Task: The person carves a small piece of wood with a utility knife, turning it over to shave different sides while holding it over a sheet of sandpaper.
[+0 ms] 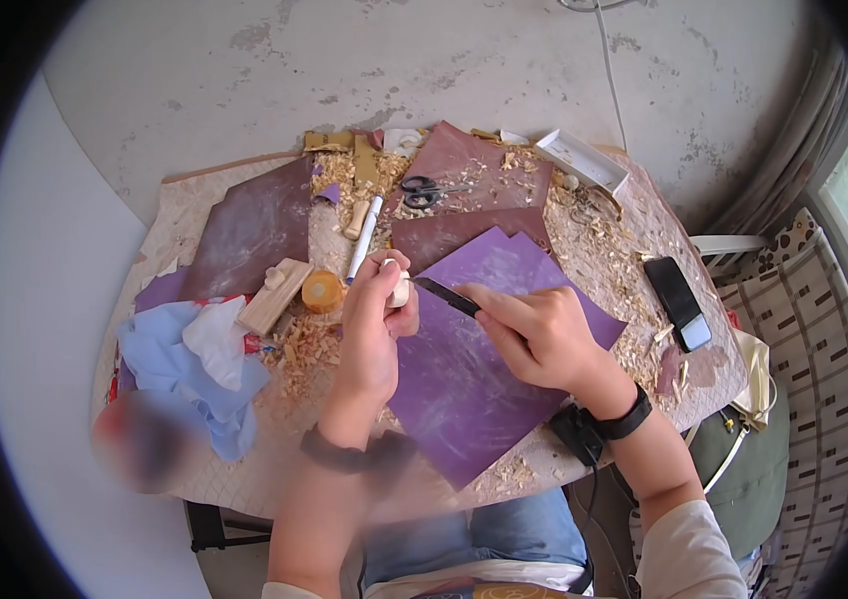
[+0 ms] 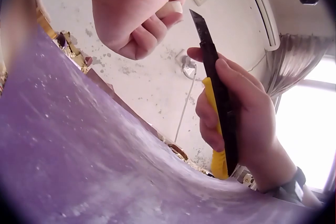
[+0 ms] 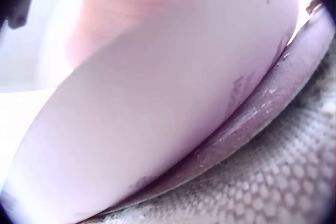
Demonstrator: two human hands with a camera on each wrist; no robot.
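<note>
Hands both occupied. Left hand [image 1: 372, 334] curled round a small pale wooden piece [image 1: 400, 292], clamped on it with one end sticking out. Right hand [image 1: 544, 334] clamped round a black-and-yellow utility knife [image 2: 224, 103], blade out, tip at or just beside the wood; can't confirm contact, left wrist view shows a gap from its angle. Wood is up in the air over the left edge of the purple sandpaper sheet [image 1: 484, 409]; knife over that sheet too.

Risk, my judgement: blade could skid off the rounded wood into the left thumb or fingers, since they sit close to the tip and only grip backs the piece. Piece might also twist or pop loose if the hold is weak against a hard push. Blade could snap if levered sideways. Sheet edge looks lifted in right wrist view, may shift if a wrist catches it.

Around the sheet: wooden block [image 1: 275, 298], tape roll [image 1: 322, 292], blue cloth [image 1: 179, 349] left of it; white marker [image 1: 365, 240] off its far left side; scissors [image 1: 422, 194], white box [image 1: 580, 165] beyond it; phone [image 1: 678, 302] right of it. Wood shavings [image 1: 309, 344] on the table [image 1: 274, 429] all round it.
</note>
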